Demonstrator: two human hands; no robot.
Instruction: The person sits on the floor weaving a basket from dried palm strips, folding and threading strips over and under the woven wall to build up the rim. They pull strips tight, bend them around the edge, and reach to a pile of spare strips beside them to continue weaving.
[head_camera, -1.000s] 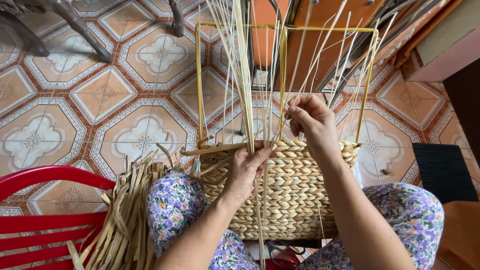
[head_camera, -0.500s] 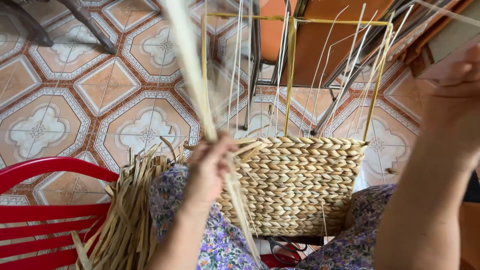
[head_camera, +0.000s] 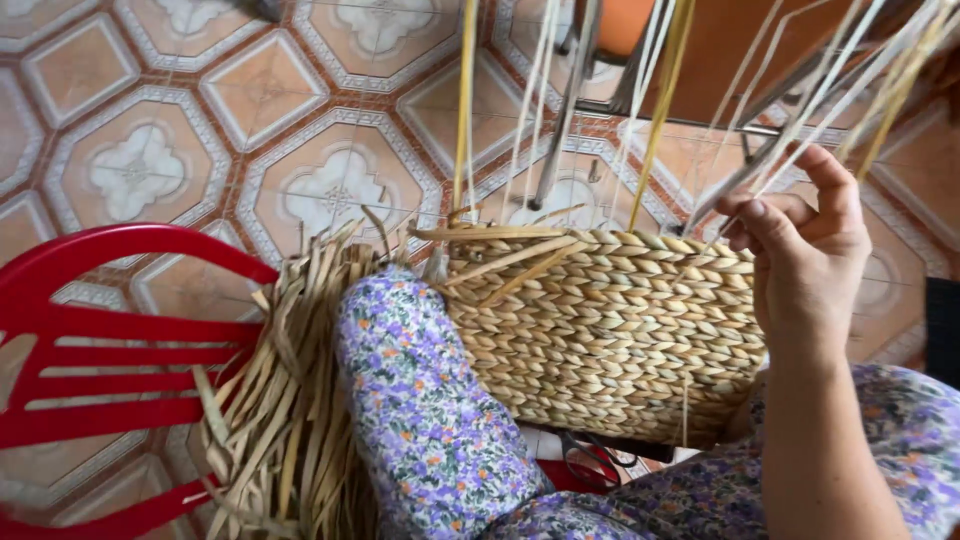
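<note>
Red plastic chair (head_camera: 110, 330), patterned floor tiles (head_camera: 150, 170), scissors (head_camera: 590, 462).

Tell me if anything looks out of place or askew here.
A few flat strands lie loose and slanted across the basket's top left corner, not woven in. Scissors sit half hidden under the basket. The right hand pinches upright strands.

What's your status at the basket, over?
Right hand raised at the woven basket rim, fingers among upright strands. Left hand not in view. Loose dried strips piled beside the knee.
</note>
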